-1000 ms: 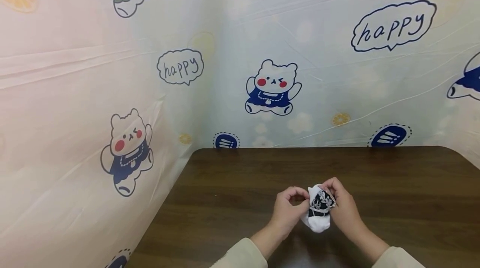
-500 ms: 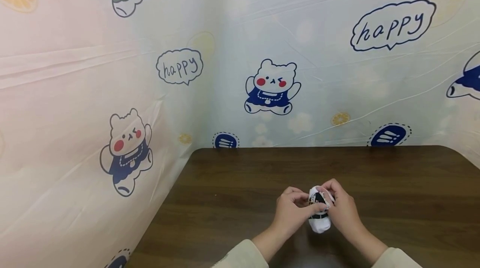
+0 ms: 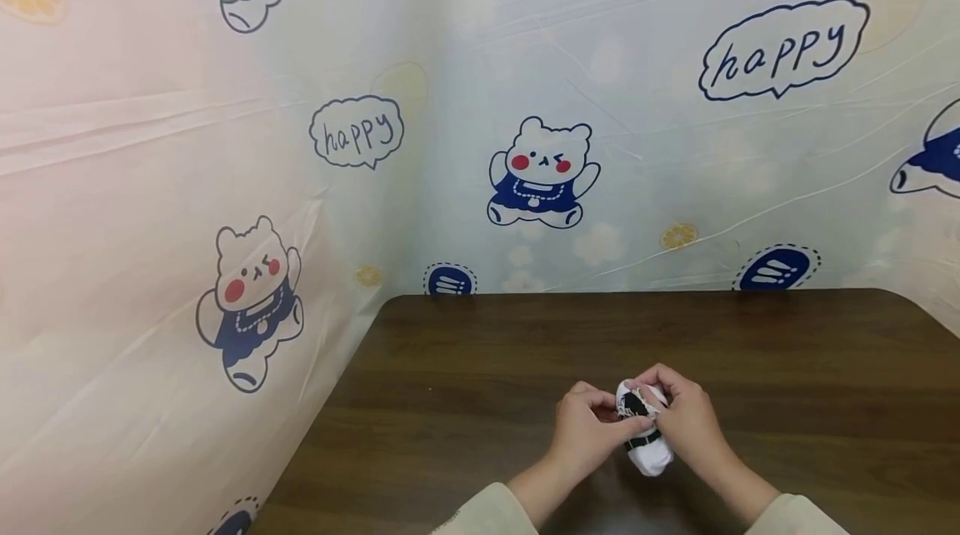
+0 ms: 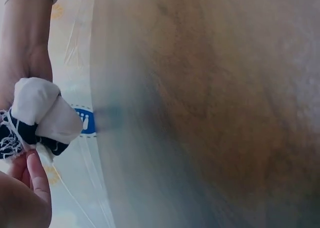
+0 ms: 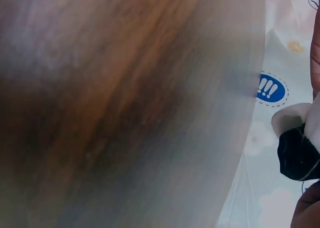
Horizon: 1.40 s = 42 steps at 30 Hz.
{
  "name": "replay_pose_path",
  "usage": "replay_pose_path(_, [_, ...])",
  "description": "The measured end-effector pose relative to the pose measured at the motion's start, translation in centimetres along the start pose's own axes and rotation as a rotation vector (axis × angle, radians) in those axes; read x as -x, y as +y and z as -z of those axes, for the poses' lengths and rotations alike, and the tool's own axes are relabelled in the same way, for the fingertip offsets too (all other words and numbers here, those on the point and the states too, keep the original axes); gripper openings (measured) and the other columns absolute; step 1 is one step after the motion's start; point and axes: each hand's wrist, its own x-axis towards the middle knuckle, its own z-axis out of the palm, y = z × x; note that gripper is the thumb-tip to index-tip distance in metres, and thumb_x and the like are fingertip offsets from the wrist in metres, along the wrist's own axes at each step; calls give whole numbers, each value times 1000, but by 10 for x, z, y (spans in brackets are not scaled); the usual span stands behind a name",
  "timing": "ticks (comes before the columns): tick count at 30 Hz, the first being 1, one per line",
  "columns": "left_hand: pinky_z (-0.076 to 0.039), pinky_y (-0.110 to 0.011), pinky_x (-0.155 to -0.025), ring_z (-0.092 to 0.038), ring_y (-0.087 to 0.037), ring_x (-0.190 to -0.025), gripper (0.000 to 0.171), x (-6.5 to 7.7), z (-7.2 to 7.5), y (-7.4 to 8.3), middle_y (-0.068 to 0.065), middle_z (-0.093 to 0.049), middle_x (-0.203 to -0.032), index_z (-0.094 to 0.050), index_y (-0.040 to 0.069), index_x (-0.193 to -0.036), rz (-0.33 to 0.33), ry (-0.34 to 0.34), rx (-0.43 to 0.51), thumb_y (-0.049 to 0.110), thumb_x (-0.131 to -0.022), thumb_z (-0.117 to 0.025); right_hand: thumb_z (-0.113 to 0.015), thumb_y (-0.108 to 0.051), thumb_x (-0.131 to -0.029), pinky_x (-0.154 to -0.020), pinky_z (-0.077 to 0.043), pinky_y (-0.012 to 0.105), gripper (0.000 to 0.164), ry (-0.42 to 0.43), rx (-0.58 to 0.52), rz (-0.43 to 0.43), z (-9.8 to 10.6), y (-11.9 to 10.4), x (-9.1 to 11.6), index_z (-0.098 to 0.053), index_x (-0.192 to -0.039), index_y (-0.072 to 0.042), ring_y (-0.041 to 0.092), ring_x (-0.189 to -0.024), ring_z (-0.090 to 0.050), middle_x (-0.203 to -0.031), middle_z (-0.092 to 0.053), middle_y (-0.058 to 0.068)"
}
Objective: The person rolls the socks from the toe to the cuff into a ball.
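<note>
A small bundled white-and-black sock (image 3: 651, 458) is held between both hands over the table, its rounded white end toward the person. Loose white threads show on its black patterned part. My left hand (image 3: 581, 431) pinches its left side, with the thumb laid across the black part. My right hand (image 3: 690, 418) grips the upper right side, fingers bent over the top edge. In the left wrist view, the folded sock (image 4: 37, 101) shows white bulges and frayed threads above the left fingertips. The right wrist view catches only part of the sock (image 5: 297, 153) at its right edge.
A dark brown wooden table (image 3: 480, 368) with rounded far corners lies beneath the hands. Behind it and to the left hang pale printed curtains (image 3: 637, 85) with cartoon bears, orange slices and "happy" bubbles. Light sleeves (image 3: 491, 512) cover the forearms.
The left thumb has come across the sock's black part, hiding much of its threaded patch. The sock's white lower end has swung toward the right. The right hand has shifted slightly down.
</note>
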Motion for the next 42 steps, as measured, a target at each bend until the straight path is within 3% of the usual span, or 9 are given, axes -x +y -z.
replay_pose_path(5, [-44,-18,-58,-50,-1,-66,30,-1,-2,2,12,-50,-72,-72,12,-69,40,41,-24,33,-60,-90,-73,-3,-82,-57,-45,24,15,62,32,56,-2,-4,3,-64,-78,-15,4,-64,-54,-71,-65,-6])
replay_pose_path(11, [-45,-16,-58,-49,1,-65,24,-4,0,-2,13,-50,-71,-75,5,-74,-12,16,16,23,-66,-87,-72,-2,-82,-53,-44,24,16,54,-33,70,-4,0,4,-62,-78,-14,3,-60,-53,-66,-61,-9])
replay_pose_path(15, [-44,-17,-62,-47,1,-69,18,-7,5,-6,12,-51,-73,-76,2,-83,-16,-63,50,13,-70,-82,-68,-4,-86,-50,-43,24,13,-32,-157,69,-2,4,2,-60,-78,-10,4,-55,-52,-61,-59,-8])
replay_pose_path(19, [-43,-18,-60,-47,1,-69,12,-9,10,-9,11,-52,-74,-76,-1,-81,-44,-120,63,7,-71,-78,-62,-6,-91,-49,-44,26,11,-153,-240,27,2,5,0,-59,-81,-6,6,-54,-54,-60,-59,-5])
replay_pose_path(25, [-43,-17,-59,-49,0,-68,8,-12,10,-12,11,-53,-71,-75,-2,-77,-10,-106,102,3,-71,-74,-56,-3,-93,-58,-46,25,8,-325,-380,22,9,5,3,-54,-97,5,6,-66,-56,-75,-60,0])
replay_pose_path(28, [-42,-18,-59,-48,-1,-68,9,-13,10,-11,10,-53,-71,-75,-3,-78,18,-86,121,2,-70,-74,-62,2,-87,-61,-49,25,23,-401,-456,51,13,4,4,-49,-105,9,7,-72,-57,-85,-59,7])
replay_pose_path(31, [-42,-18,-59,-49,-2,-69,10,-13,11,-11,9,-53,-72,-75,-3,-79,29,-81,127,2,-70,-74,-72,-3,-82,-62,-50,26,36,-434,-415,44,15,4,3,-48,-108,6,9,-73,-59,-86,-60,9])
replay_pose_path(35, [-43,-18,-60,-49,-2,-69,11,-13,10,-14,9,-53,-72,-75,-2,-80,31,-82,123,3,-70,-74,-79,-11,-77,-58,-48,26,40,-428,-300,11,16,3,3,-51,-104,1,8,-67,-56,-77,-59,5])
replay_pose_path(42, [-42,-18,-59,-48,-2,-67,11,-13,4,-16,9,-51,-68,-76,-1,-78,36,27,130,1,-67,-74,-81,-18,-75,-58,-45,26,44,-415,-190,-32,12,-1,1,-51,-104,-3,9,-64,-54,-71,-57,1])
